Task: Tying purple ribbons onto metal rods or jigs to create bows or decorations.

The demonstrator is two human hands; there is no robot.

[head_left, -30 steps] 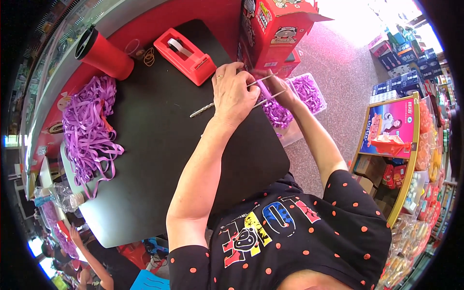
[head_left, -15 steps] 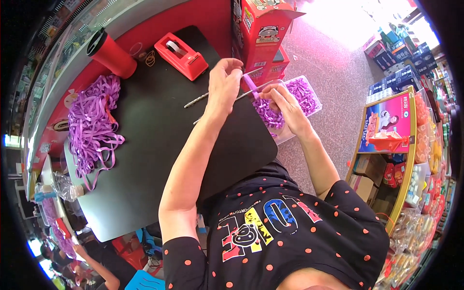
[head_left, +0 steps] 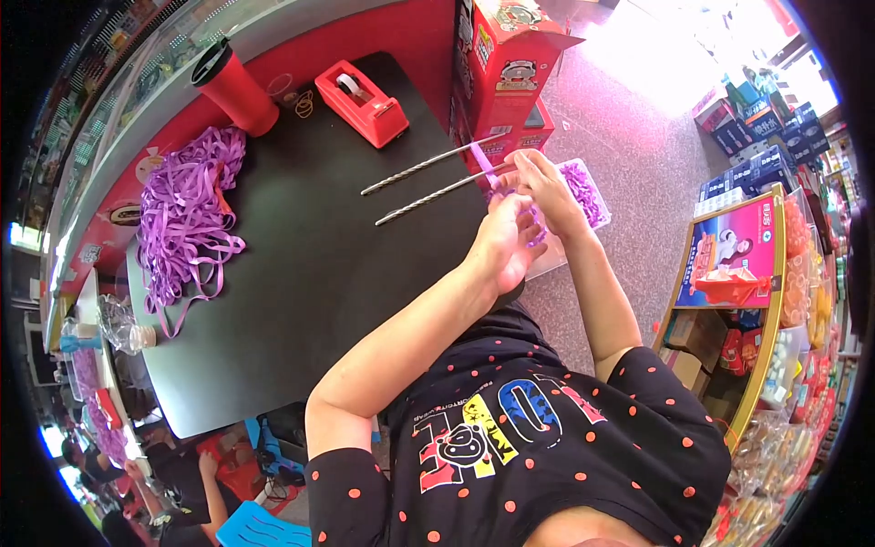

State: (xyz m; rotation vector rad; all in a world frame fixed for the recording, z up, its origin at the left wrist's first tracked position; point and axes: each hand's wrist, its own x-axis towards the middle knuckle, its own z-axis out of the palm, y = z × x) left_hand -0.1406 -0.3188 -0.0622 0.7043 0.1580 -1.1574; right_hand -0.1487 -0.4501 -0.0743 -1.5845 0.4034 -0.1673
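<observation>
Two spiral-grooved metal rods, like long drill bits (head_left: 424, 202), reach side by side over the black tabletop toward my hands. Purple ribbon (head_left: 482, 162) spans both rods near their right-hand ends. My right hand (head_left: 549, 193) is closed around the end of the nearer rod, beside the ribbon; its fingertips are partly hidden. Just below, my left hand (head_left: 503, 242) has its thumb and forefinger together at the ribbon, with the other fingers loosely spread. Behind my hands, a clear plastic box (head_left: 602, 215) holds short purple ribbon pieces, partly covered by my hands.
A heap of purple ribbon (head_left: 187, 223) lies on the table's left side. A red tumbler (head_left: 239, 96), rubber bands (head_left: 304, 105) and a red tape dispenser (head_left: 365, 105) stand along the back. Red cartons (head_left: 519, 68) rise beyond the table. A person's arm (head_left: 214, 492) shows at lower left.
My left hand has moved from the far rod's end down and toward me, below my right hand. More of the rods now shows. My right hand has shifted slightly.
</observation>
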